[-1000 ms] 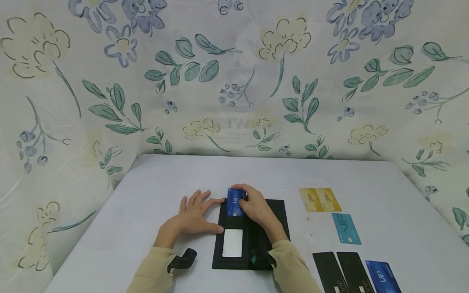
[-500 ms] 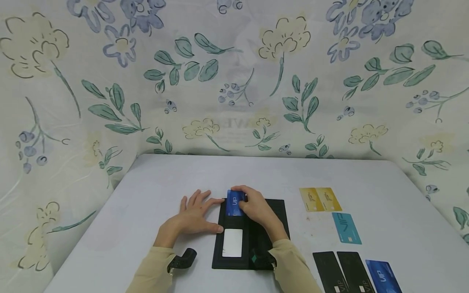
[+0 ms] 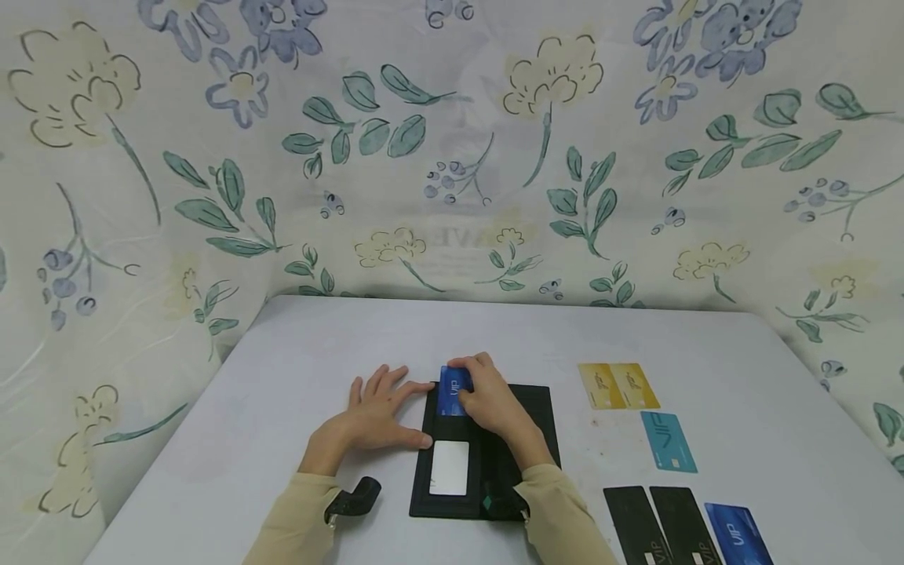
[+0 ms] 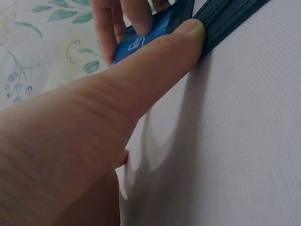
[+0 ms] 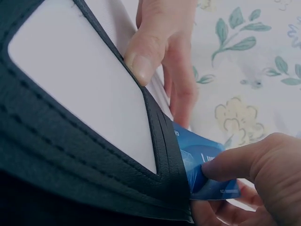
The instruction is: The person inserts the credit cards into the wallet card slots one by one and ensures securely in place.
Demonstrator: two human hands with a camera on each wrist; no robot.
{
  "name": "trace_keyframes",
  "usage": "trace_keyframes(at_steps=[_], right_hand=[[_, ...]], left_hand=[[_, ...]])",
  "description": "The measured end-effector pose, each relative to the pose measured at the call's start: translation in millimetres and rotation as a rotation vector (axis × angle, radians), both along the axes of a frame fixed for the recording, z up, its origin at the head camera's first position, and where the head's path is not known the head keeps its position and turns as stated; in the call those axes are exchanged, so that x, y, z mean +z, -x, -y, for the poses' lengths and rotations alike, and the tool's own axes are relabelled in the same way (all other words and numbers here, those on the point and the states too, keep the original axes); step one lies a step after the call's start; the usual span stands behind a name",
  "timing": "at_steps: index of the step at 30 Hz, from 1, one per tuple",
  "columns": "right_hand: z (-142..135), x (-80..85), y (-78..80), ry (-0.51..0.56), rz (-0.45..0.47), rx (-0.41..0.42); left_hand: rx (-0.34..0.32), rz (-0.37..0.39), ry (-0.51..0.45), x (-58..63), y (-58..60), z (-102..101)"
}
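An open black leather wallet (image 3: 531,400) lies on the table, a white panel (image 3: 449,468) framed in its left half. My right hand (image 3: 494,396) pinches a blue VIP card (image 3: 452,391) between thumb and fingers. The card's lower end is tucked into a slot above the panel and hidden there; in the right wrist view, the blue card (image 5: 202,162) sticks out past the slot edges. My left hand (image 3: 370,420) spreads its fingers beside the wallet. Its thumb (image 4: 190,28) presses the wallet's left edge, and its index fingertip touches near the top left corner.
To the right lie two gold cards (image 3: 618,386) side by side and a teal VIP card (image 3: 668,442). Nearer the front are two black VIP cards (image 3: 660,526) and another blue VIP card (image 3: 738,534). A flowered sheet (image 3: 452,157) hangs behind the white table (image 3: 353,329).
The blue card has slid slightly down toward the slot, with my right hand still pinching it. My left hand stays at the wallet's edge. The head view has shifted a little.
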State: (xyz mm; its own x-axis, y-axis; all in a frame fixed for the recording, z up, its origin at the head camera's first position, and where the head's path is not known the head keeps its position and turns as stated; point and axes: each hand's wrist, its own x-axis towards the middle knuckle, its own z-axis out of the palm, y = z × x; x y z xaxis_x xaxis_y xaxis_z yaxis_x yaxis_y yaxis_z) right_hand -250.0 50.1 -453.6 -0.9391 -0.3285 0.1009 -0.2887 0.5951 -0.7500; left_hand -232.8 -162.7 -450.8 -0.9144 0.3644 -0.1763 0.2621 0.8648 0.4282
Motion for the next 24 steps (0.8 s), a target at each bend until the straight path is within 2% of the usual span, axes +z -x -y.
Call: trace_keyframes(at_steps=[8, 16, 24], right_hand=[[3.1, 3.7, -3.6, -0.071, -0.052, 0.004], [3.9, 8.2, -6.4, -0.120, -0.041, -0.006], [0.6, 2.0, -9.8, -0.163, -0.018, 0.034]], left_hand=[[0.002, -0.003, -0.005, 0.7, 0.2, 1.2], [0.004, 0.003, -0.011, 0.5, 1.0, -0.1], [0.007, 0.007, -0.008, 1.0, -0.1, 0.9]])
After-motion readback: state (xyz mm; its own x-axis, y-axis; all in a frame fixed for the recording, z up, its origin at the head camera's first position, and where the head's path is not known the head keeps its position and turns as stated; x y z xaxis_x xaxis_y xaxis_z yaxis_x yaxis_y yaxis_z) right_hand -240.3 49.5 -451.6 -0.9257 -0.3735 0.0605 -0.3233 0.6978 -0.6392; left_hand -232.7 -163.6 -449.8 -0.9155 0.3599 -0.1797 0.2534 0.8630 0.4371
